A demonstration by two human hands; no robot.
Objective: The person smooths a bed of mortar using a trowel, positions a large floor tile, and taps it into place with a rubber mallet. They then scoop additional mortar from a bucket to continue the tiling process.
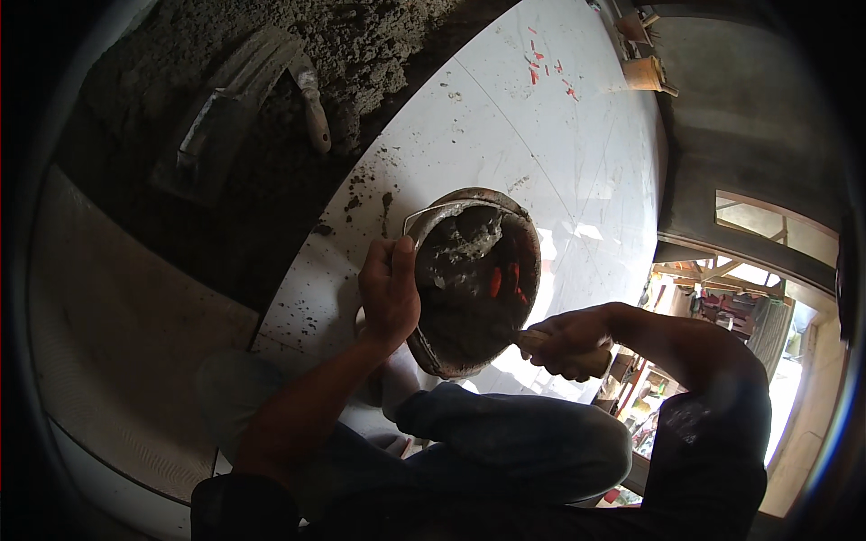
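A round bucket [536, 257] with a dirty, crusted rim stands tilted in front of my knees. Grey wet mortar [471, 236] lies inside it, with a few orange-red patches showing on the right. My left hand [392, 290] is closed on the bucket's left rim, beside its thin wire handle [424, 213]. At the bucket's lower right, my right hand [570, 344] wraps round a tool's wooden handle [593, 364]. The tool's working end is hidden in the dark of the bucket, so its kind cannot be told.
Under the bucket lies a large pale slab [487, 117] with mortar crumbs and red marks. At the upper left, a trowel with a wooden handle [315, 117] rests on spread mortar [361, 54]. A grey tile [117, 334] is at left. A doorway opens at right.
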